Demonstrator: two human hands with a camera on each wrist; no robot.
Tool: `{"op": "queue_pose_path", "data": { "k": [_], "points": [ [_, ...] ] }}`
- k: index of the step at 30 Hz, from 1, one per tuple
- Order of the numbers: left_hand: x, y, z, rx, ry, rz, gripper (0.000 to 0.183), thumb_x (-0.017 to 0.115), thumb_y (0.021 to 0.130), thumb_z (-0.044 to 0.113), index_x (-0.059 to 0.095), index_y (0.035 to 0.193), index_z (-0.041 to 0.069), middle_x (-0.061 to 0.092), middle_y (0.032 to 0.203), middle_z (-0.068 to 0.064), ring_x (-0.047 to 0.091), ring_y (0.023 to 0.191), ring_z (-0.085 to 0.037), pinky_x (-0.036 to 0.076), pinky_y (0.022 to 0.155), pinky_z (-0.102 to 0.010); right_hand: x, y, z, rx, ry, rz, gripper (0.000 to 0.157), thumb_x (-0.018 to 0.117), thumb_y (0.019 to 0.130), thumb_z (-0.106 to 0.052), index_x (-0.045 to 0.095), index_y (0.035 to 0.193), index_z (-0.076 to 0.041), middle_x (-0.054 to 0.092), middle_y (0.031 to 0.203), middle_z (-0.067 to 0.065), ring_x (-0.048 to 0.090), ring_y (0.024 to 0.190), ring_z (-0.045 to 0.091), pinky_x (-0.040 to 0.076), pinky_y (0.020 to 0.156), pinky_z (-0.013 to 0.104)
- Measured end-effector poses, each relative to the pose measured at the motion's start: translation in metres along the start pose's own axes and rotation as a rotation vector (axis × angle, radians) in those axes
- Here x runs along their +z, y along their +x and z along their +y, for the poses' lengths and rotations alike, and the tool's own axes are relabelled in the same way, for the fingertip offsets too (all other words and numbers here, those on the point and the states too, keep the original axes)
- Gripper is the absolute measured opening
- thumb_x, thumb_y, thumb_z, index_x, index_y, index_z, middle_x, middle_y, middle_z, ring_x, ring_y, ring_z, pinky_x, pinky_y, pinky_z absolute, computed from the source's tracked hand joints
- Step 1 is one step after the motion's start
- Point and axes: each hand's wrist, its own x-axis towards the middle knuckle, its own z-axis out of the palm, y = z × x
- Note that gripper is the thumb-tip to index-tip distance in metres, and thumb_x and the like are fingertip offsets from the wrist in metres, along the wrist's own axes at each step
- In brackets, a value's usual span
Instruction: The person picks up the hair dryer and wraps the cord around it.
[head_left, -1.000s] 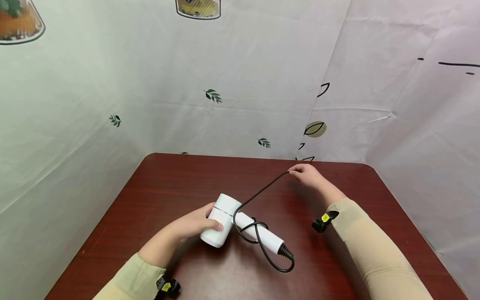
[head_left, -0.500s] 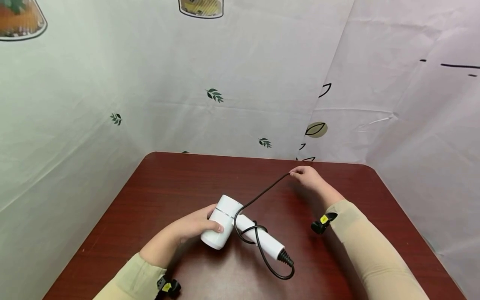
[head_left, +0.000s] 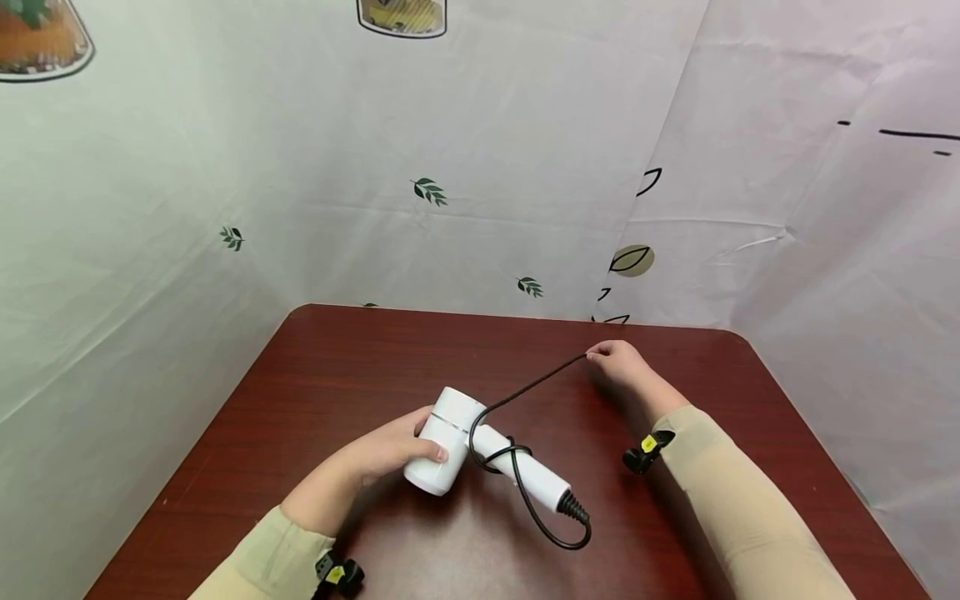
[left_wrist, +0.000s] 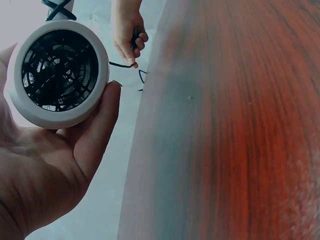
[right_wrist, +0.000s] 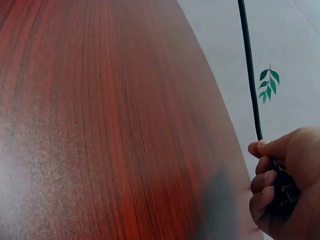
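White leaf-print sheeting (head_left: 315, 133) left, back and right of a dark-red wood-grain table (head_left: 360, 358). Left hand (head_left: 382, 450) grips a white hair dryer (head_left: 491, 440) by the barrel, over mid-table. Black cord (head_left: 534, 385) loops its handle; right hand (head_left: 621, 365) pinches the cord, other fingers curled around a black piece (right_wrist: 285, 195).

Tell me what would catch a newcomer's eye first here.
First, the white hair dryer over the dark red table, its barrel in the left hand. Next, its black cord, looped round the handle and drawn out to the right hand. In the left wrist view, the round black grille stands out.
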Motion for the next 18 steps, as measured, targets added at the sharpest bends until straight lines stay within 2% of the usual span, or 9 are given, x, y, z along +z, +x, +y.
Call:
{"op": "queue_pose_path", "data": {
  "k": [5, 10, 13, 18],
  "points": [
    [-0.001, 0.004, 0.0, -0.012, -0.015, 0.051, 0.063, 0.068, 0.083, 0.016, 0.04, 0.134, -0.007, 0.064, 0.105, -0.011, 0.064, 0.092, -0.021, 0.052, 0.081, -0.034, -0.002, -0.003, 0.003, 0.033, 0.026, 0.002, 0.03, 0.051, 0.103, -0.018, 0.066, 0.12, 0.002, 0.064, 0.118, 0.019, 0.056, 0.102, 0.029, 0.047, 0.084, 0.042],
    [0.0, 0.007, 0.0, -0.042, -0.082, 0.137, 0.067, 0.066, 0.088, 0.017, 0.033, 0.142, -0.006, 0.063, 0.11, -0.013, 0.064, 0.093, -0.022, 0.052, 0.08, -0.035, 0.002, -0.006, 0.01, 0.071, 0.077, -0.023, 0.02, 0.055, 0.102, -0.016, 0.064, 0.109, -0.001, 0.066, 0.089, 0.009, 0.056, 0.073, 0.021, 0.047, 0.065, 0.034],
    [0.002, 0.01, 0.001, -0.07, -0.139, 0.221, 0.068, 0.066, 0.089, 0.017, 0.031, 0.144, -0.004, 0.061, 0.112, -0.014, 0.065, 0.092, -0.022, 0.053, 0.077, -0.037, 0.006, -0.007, 0.015, 0.058, 0.08, -0.036, 0.013, 0.058, 0.101, -0.015, 0.061, 0.101, -0.003, 0.065, 0.078, 0.005, 0.051, 0.06, 0.017, 0.045, 0.056, 0.032],
    [0.004, 0.015, 0.003, -0.109, -0.21, 0.377, 0.069, 0.065, 0.09, 0.018, 0.03, 0.147, 0.002, 0.06, 0.119, -0.015, 0.065, 0.09, -0.022, 0.055, 0.073, -0.038, 0.008, -0.013, 0.015, 0.03, 0.03, -0.05, 0.013, 0.058, 0.1, -0.016, 0.062, 0.095, -0.005, 0.064, 0.076, 0.005, 0.05, 0.058, 0.017, 0.045, 0.056, 0.032]
  ]
}}
